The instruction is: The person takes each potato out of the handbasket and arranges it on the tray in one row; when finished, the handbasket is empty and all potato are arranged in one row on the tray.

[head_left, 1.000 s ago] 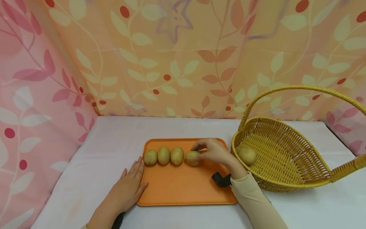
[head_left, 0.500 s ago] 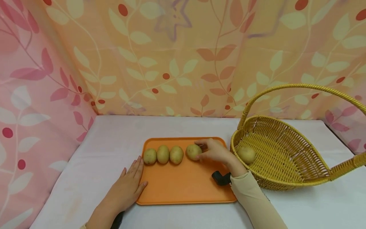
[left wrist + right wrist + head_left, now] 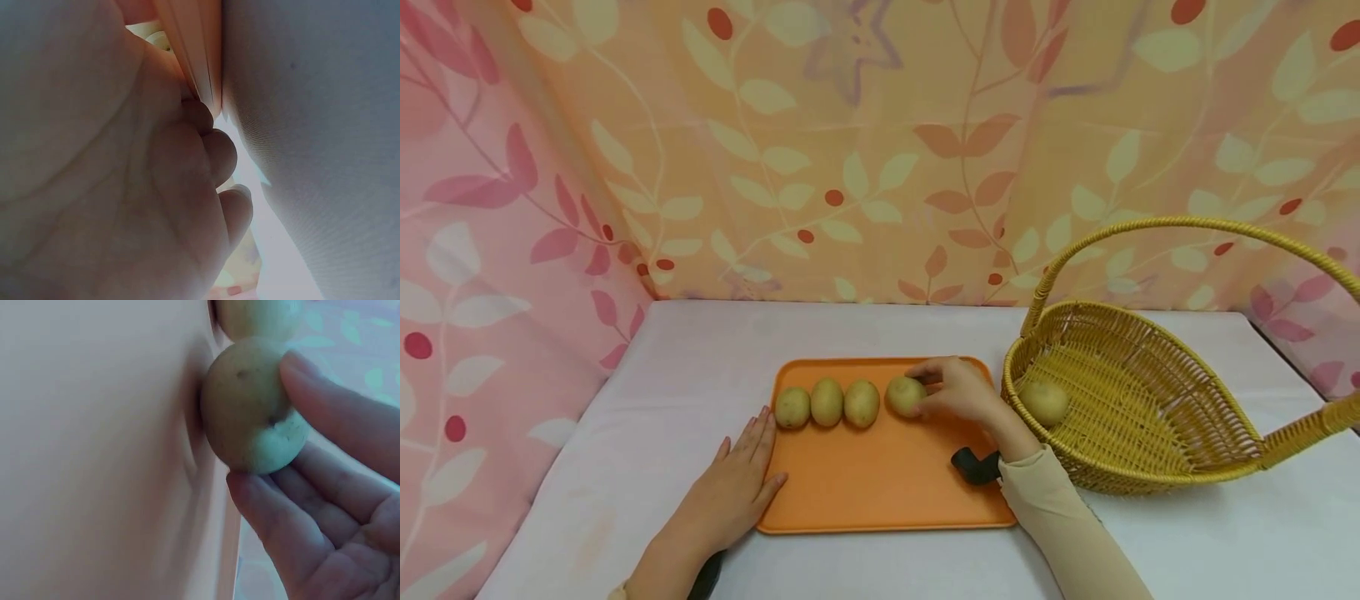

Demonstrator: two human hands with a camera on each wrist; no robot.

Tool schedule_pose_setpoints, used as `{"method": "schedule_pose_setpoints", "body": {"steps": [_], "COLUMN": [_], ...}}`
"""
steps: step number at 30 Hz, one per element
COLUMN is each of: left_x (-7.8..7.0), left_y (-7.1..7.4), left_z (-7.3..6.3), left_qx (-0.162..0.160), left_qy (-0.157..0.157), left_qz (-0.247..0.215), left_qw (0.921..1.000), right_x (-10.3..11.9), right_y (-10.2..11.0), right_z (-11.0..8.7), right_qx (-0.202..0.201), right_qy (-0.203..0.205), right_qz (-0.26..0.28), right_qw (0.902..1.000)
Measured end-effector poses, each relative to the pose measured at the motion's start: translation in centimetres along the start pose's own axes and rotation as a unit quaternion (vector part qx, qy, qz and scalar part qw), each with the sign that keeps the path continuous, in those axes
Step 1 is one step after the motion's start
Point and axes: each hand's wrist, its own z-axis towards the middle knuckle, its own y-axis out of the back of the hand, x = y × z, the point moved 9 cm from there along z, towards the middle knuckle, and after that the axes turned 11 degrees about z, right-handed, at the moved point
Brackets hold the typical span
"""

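My right hand (image 3: 961, 395) pinches a potato (image 3: 904, 397) near the back right of the orange tray (image 3: 880, 487). In the right wrist view the thumb and fingers lie against one side of that potato (image 3: 240, 412), which is on or just off the tray. To its left, a row of three potatoes takes in a left one (image 3: 793, 407), a middle one (image 3: 827, 402) and a right one (image 3: 861, 404). My left hand (image 3: 730, 483) rests along the tray's left edge with its fingers extended; the left wrist view shows the palm (image 3: 94, 156) beside the tray's rim (image 3: 197, 50).
A yellow wicker basket (image 3: 1150, 479) with a tall arched handle stands right of the tray, with one potato (image 3: 1045, 403) inside. White cloth (image 3: 625, 400) covers the table. Floral curtains (image 3: 850, 167) close off the back and left. A black wrist-camera piece (image 3: 975, 467) hangs beneath the right wrist.
The potato in my right hand has shifted slightly back on the tray and turned in the fingers. My left hand stays at the tray's edge. The head view has tilted slightly.
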Motion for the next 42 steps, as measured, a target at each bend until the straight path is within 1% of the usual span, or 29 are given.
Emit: {"method": "schedule_pose_setpoints", "body": {"steps": [5,13,20,29,37,42], "left_x": [0.1,0.1,-0.1,-0.1,-0.1,-0.1], "left_y": [0.0,0.0,0.0,0.0,-0.1,-0.1], "left_z": [-0.1,0.0,0.1,0.2,0.1,0.1], "left_qx": [0.003,-0.004,-0.004,-0.002,-0.004,-0.005], "left_qy": [-0.001,-0.004,-0.005,-0.005,-0.006,-0.006], "left_qz": [-0.003,-0.001,-0.001,-0.002,-0.003,-0.004], "left_qw": [1.0000,1.0000,1.0000,1.0000,1.0000,1.0000], "right_x": [0.5,0.6,0.5,0.8,2.4,3.8], "right_y": [-1.1,-1.3,-1.2,-1.0,0.0,0.9], "right_z": [0.2,0.2,0.0,-0.2,-0.7,-1.3], "right_qx": [0.021,0.034,0.037,0.031,0.015,0.003], "right_qy": [0.009,0.019,0.014,0.019,0.048,0.076], "right_qz": [-0.014,-0.022,0.000,0.025,0.028,0.029], "right_qw": [0.9996,0.9990,0.9992,0.9990,0.9984,0.9967]}}
